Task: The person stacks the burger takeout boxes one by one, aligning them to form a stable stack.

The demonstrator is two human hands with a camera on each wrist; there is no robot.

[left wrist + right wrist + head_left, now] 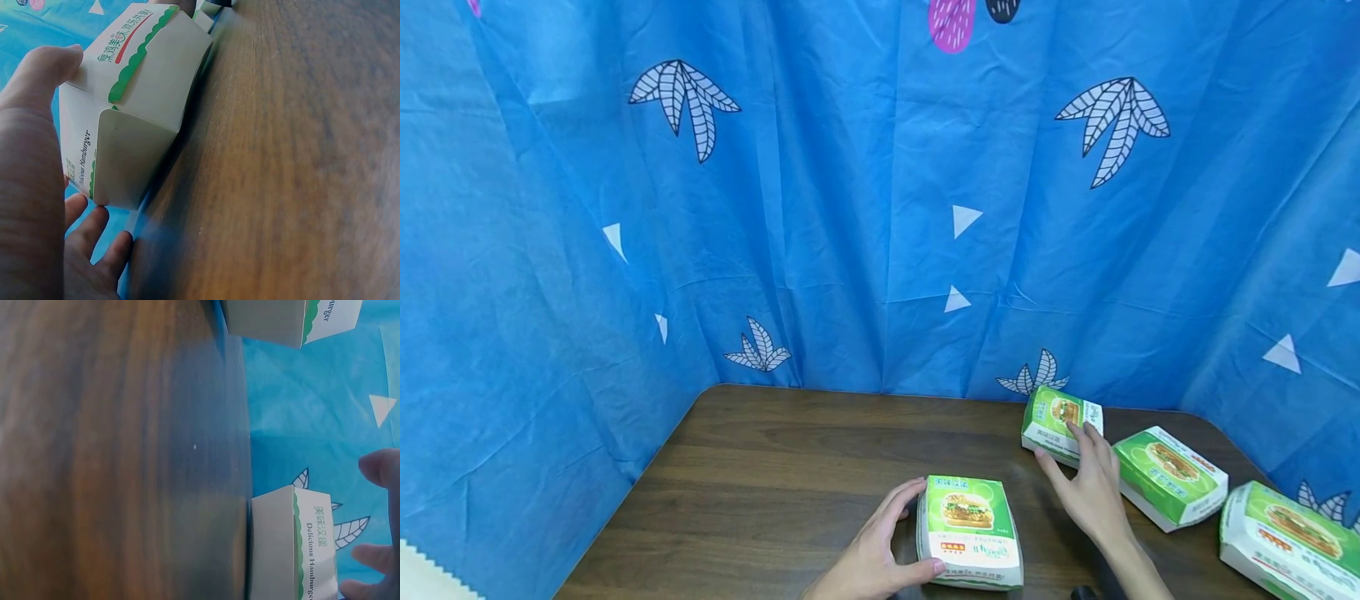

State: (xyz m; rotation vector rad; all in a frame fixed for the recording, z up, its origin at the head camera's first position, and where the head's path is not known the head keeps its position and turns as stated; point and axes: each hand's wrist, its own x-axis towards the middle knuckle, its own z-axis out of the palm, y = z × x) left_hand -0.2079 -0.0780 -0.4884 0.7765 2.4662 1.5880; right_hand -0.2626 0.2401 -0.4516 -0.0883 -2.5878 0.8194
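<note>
Near the front edge, my left hand (872, 546) holds a green and white hamburger box (968, 529) by its left side. In the left wrist view, the thumb touches the upper part of this box (156, 75) and the fingertips touch its lower edge. Farther back on the right, my right hand (1093, 492) is spread in front of another hamburger box (1048, 417). The right wrist view shows that box (275, 550) below the spread thumb and fingers; contact is unclear.
Two more hamburger boxes stand along the right side, one (1172, 475) beside my right hand and one (1292, 533) nearer the front corner. A blue patterned curtain (835, 208) encloses the brown wooden table (752, 483) at the back and sides.
</note>
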